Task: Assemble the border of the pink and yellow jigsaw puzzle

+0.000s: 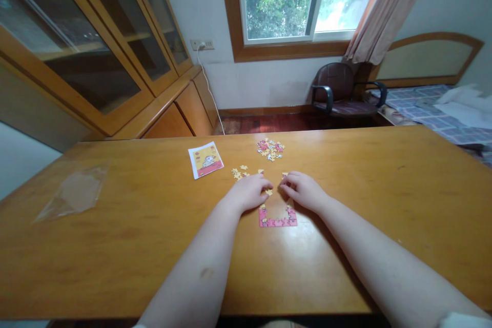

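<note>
Your left hand point(249, 192) curls half closed at a yellow puzzle piece point(269, 192) mid-frame; your right hand point(306, 192) curls opposite.
Whether either grips anything, you cannot tell from this view. The piece looks light and stiff, its knobs probably easy to bend, so take it by the edges between thumb and fingertip. A partial pink puzzle border point(278, 223) shows just below your hands on the smooth wooden table point(107, 266), a loose pile point(271, 148) above them; a window point(277, 0) stands at upper centre, a chair point(334, 82) at upper right.
</note>
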A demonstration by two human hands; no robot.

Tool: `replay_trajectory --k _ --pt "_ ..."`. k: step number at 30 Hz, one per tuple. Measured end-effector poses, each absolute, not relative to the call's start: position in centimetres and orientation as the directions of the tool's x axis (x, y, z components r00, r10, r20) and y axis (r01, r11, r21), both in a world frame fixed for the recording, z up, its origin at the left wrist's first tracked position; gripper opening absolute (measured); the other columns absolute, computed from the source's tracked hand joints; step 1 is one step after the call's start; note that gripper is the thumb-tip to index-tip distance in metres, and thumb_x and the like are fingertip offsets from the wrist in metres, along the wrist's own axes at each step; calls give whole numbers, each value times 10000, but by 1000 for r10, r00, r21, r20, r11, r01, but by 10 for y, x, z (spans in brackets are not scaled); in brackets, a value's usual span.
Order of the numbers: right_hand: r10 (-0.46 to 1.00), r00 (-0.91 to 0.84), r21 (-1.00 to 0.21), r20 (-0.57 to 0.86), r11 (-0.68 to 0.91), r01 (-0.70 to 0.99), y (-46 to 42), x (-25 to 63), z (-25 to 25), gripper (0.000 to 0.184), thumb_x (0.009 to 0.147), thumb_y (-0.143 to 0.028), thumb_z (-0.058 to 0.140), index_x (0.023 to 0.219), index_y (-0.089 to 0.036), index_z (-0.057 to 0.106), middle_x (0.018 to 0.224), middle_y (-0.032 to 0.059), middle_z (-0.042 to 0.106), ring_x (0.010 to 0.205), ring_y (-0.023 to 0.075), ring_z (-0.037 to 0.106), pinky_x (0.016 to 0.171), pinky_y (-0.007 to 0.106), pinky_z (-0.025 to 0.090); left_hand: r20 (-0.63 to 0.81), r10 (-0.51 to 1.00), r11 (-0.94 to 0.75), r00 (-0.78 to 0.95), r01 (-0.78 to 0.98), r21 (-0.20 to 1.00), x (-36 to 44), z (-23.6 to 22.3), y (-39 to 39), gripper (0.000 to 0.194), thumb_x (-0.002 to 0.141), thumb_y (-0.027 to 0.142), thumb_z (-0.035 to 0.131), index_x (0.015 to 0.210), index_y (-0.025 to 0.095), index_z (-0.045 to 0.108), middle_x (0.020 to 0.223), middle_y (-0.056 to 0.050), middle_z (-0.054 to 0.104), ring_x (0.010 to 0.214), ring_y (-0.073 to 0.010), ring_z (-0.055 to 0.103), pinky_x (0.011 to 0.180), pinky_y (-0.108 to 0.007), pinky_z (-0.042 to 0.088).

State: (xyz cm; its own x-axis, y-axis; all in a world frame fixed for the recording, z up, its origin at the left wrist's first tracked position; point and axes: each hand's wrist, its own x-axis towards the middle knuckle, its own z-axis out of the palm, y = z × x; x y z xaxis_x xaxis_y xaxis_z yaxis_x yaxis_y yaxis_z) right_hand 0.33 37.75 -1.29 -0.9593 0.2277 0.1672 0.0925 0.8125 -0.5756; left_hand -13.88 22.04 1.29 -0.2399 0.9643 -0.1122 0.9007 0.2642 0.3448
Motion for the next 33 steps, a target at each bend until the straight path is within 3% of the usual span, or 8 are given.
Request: replay_trajectory --k 7,16,22,28,33 --pt "418 -883 -611 214 763 212 393 1 -21 201 856 -329 536 751 -189 634 701 18 592 677 149 522 652 262 401 -112 937 350 -332 897 271 -137 10 226 195 800 293 609 962 272 716 1086 -68 646 1026 -252 618 850 -327 468" --pt "409 -890 -640 201 743 197 392 1 -22 182 850 -314 535 773 -189 643 728 22 618 695 152 533 665 266 401 -117 911 412 -396 853 320 -135 8 231 160 763 299 668 903 223 682 1006 -63 639 911 -224 629 807 -301 465" --pt "354 -913 -652 203 745 143 391 2 -20 166 850 -301 544 796 -189 654 741 23 616 689 147 528 662 266 405 -110 923 375 -370 795 476 -132 6 234 110 800 293 624 881 242 677 890 -13 685 850 -181 620 749 -264 459" --pt "270 -936 -642 226 764 65 390 4 -18 105 825 -271 587 835 -194 657 739 16 597 686 143 539 653 261 420 2 881 375 -473 702 605 -124 2 241 131 842 280 573 890 197 661 917 -34 685 877 -182 612 788 -285 464" --pt "227 -940 -608 253 793 28 389 6 -16 132 805 -270 625 921 -219 662 809 24 618 768 156 579 722 274 444 -5 857 345 -515 567 748 -121 0 244 90 820 232 580 858 194 652 842 -3 685 780 -143 614 741 -249 476"
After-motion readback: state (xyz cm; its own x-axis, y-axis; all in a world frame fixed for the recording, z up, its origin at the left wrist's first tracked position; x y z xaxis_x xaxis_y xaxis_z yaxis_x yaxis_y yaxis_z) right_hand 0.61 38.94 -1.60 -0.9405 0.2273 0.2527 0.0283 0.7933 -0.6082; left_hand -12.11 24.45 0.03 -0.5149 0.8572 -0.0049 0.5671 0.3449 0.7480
